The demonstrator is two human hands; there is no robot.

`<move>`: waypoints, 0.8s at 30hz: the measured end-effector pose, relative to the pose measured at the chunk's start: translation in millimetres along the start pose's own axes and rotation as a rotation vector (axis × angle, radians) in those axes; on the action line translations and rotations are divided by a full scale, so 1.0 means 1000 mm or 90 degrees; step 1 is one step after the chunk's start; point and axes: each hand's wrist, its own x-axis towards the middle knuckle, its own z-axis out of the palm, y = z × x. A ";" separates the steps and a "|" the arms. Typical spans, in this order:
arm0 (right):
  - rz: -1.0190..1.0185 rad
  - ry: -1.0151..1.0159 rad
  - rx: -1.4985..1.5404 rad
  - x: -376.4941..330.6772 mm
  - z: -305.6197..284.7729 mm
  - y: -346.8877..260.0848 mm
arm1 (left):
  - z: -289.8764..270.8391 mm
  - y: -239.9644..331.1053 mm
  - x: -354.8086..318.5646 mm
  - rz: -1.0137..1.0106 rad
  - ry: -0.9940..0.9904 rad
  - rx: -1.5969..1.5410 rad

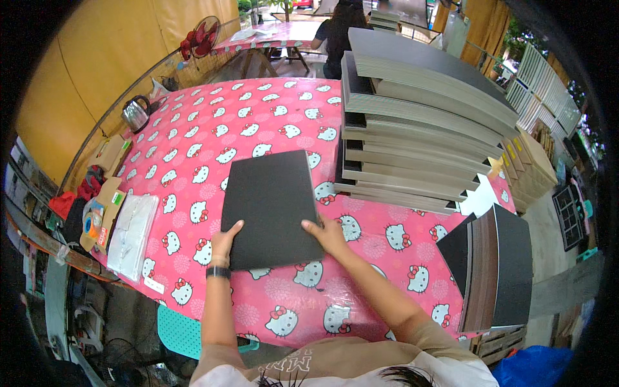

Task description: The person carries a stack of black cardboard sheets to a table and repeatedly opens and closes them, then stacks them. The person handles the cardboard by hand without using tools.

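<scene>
A black rectangular panel [274, 209], with a thin pale edge along its right side, is held just over the pink tablecloth. It may be one board or several stacked flush; I cannot tell. My left hand [222, 244] grips its lower left edge, thumb on top and a dark band at the wrist. On the lower right edge, my right hand [327, 235] closes the same way, its thumb over the black face. Most of the other fingers are hidden beneath or beside the panel.
Tall stacks of dark-topped boards [412, 138] fill the table's right. Brown and black panels [496, 271] lie nearer. White packets [133, 235], an open cardboard box [106, 213] and a kettle [136, 114] line the left edge. Behind stand a red fan [201, 39] and a person [346, 39].
</scene>
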 end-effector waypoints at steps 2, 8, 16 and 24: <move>0.059 -0.002 -0.065 0.026 -0.008 0.010 | 0.018 0.004 0.038 0.004 -0.069 0.048; -0.177 0.067 -0.424 0.018 -0.018 0.025 | 0.049 0.022 0.152 0.030 -0.130 0.176; 0.128 -0.226 0.167 -0.105 -0.058 0.022 | 0.102 0.080 0.170 -0.002 -0.142 0.314; -0.031 -0.167 -0.176 -0.198 -0.186 -0.021 | 0.109 0.102 0.131 0.339 -0.024 0.527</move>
